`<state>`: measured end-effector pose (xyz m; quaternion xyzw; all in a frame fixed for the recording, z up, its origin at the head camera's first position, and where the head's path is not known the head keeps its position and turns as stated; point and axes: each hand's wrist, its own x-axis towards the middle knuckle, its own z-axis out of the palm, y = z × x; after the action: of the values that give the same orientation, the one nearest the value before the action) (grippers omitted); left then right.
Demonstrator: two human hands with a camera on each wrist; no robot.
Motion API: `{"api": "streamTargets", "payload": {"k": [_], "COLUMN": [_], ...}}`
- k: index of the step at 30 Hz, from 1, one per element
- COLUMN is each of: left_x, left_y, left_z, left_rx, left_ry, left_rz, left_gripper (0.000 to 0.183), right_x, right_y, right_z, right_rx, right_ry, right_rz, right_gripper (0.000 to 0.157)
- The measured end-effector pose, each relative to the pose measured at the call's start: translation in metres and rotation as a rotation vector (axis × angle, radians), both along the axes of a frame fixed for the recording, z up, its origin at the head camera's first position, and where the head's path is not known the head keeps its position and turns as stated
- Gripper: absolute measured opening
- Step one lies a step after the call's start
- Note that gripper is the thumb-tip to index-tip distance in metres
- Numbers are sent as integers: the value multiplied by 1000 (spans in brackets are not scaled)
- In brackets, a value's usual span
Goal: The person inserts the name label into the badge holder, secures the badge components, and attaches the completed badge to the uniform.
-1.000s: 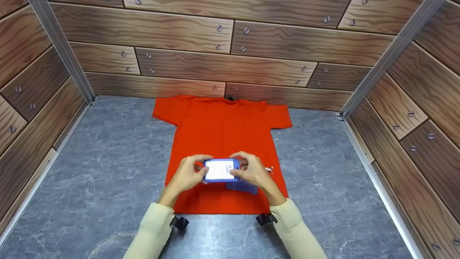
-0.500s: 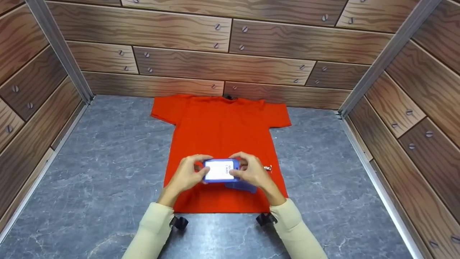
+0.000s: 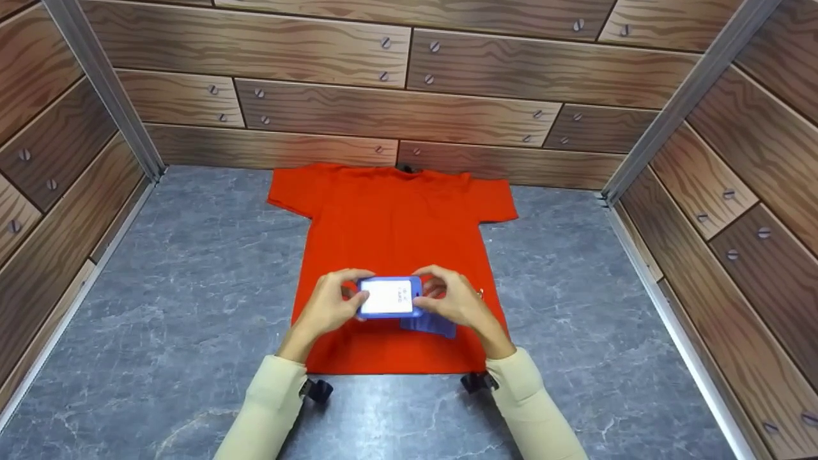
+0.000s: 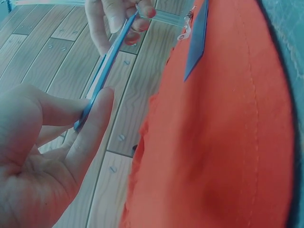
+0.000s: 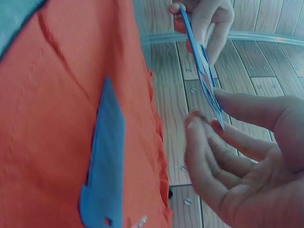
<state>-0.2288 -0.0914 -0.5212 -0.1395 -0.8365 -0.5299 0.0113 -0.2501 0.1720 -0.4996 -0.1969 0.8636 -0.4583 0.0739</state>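
A blue ID card holder (image 3: 417, 306) with a white card (image 3: 387, 296) in it is held level above the red T-shirt. My left hand (image 3: 332, 301) pinches its left end between thumb and fingers. At the opposite end, my right hand (image 3: 452, 297) holds the edge, its thumb (image 5: 237, 104) on one face and a fingertip behind. The other right fingers are loosely bent. Below on the shirt lies a flat blue plastic piece (image 5: 108, 156) with a small slot, partly hidden by the right hand in the head view. A small metal clip (image 5: 140, 222) lies by it.
The red T-shirt (image 3: 390, 223) is spread flat on a grey marbled surface (image 3: 211, 275), its collar by the back wall. Wood-patterned walls (image 3: 319, 108) with metal corner strips stand at the back and both sides.
My right thumb has slid off the card's face to the holder's right edge, and the hand has shifted slightly right. The holder and left hand have moved a little left and up in view.
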Motion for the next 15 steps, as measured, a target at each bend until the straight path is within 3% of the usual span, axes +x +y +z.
{"api": "streamTargets", "payload": {"k": [4, 15], "left_x": [-2, -2], "left_y": [-3, -9], "left_z": [2, 3], "left_rx": [8, -14], "left_ry": [10, 30], "left_rz": [15, 51], "left_gripper": [34, 33], "right_x": [-2, -5], "right_y": [9, 32], "right_z": [2, 4], "right_rx": [82, 317], "right_ry": [38, -17], "right_rz": [18, 7], "right_gripper": [36, 37]}}
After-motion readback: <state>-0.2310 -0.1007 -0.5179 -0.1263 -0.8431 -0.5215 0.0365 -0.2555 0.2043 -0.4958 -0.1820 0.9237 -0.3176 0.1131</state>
